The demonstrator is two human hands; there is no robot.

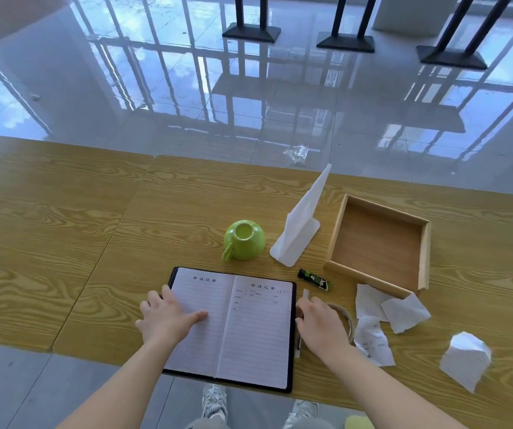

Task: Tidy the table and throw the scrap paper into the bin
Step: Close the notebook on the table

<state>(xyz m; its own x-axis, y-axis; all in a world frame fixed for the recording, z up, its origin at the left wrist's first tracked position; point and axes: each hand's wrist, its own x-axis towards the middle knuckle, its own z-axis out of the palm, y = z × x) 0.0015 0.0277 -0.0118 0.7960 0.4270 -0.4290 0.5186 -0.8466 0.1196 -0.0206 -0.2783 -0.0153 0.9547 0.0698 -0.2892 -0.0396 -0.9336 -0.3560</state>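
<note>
Judged from how things lie, the tidying has barely begun. Nearest the person, an open notebook lies at the near edge of the worktop, its lined pages facing up. The left hand rests flat and released on the left page, fingers spread, grasping nothing. The right hand sits at the notebook's right edge, at 3 o'clock from it, over a roll of tape and a slim white pen; its fingers curl downward, but I cannot tell whether they have closed on anything.

The scrap paper is all on the worktop, none thrown away. A crumpled receipt lies just beside the right hand, two torn white sheets at about 2 o'clock from that hand, and a folded white lump well off at 3 o'clock near the right edge. No bin shows in the view.

Farther out, a small black-and-green eraser lies at 1 o'clock from the notebook. Beyond it stands an empty wooden tray, touching the torn sheets at its near corner. At 12 o'clock from the notebook sits an upturned green cup, with a white folded stand between cup and tray. On the floor past the worktop lies a bit of clear wrapper.

Left to do: close the notebook, gather the small things, bin the scraps.
</note>
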